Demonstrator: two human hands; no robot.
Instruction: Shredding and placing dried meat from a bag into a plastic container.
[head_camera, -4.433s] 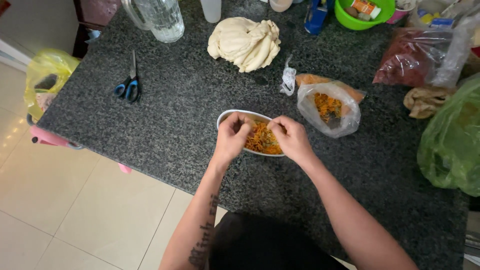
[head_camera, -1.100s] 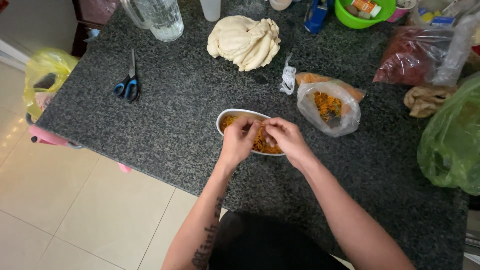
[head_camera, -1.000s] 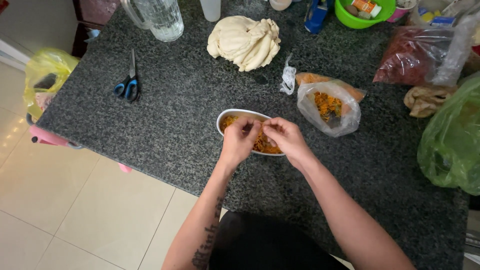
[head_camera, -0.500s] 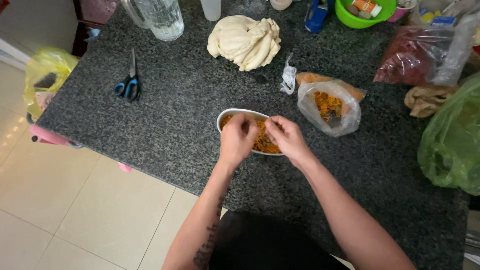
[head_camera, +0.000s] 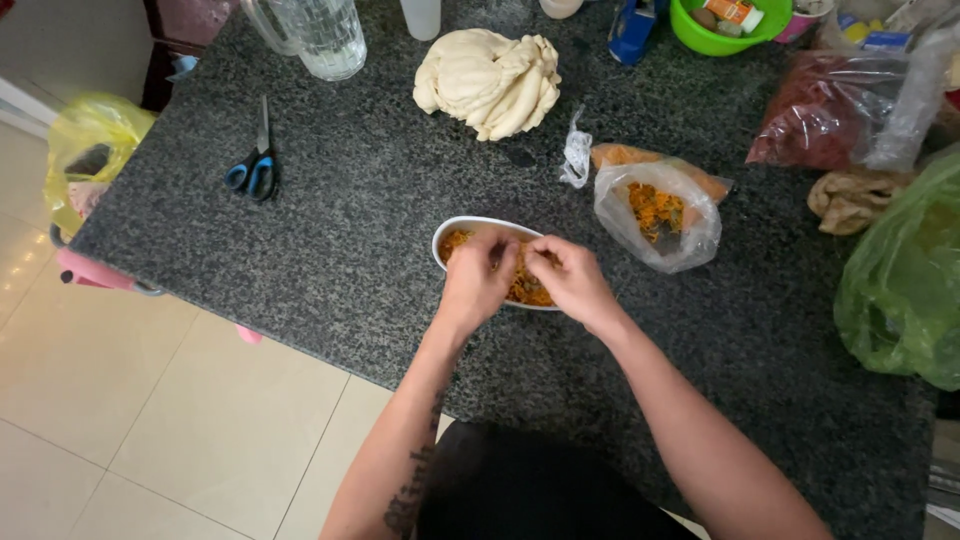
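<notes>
here the white oval dish (head_camera: 462, 225) of orange shreds sits mid-frame on the bench (head_camera: 350, 250), long axis left-right. both the left hand (head_camera: 476, 283) and right hand (head_camera: 568, 280) hover over it, fingertips pinched on shreds, equally near.

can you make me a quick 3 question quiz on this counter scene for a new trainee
1. True or false: both hands are over the white oval dish of orange shredded food.
2. Which thing lies nearest the left edge of the dark speckled stone counter? A) the blue-handled scissors B) the pale lump of dough C) the clear plastic bag of orange filling
3. Fill in: the bright green plastic bowl sits at the ____ edge of the counter.

Key
1. True: the left hand and right hand meet above the dish, fingertips in the food.
2. A
3. Far
</notes>
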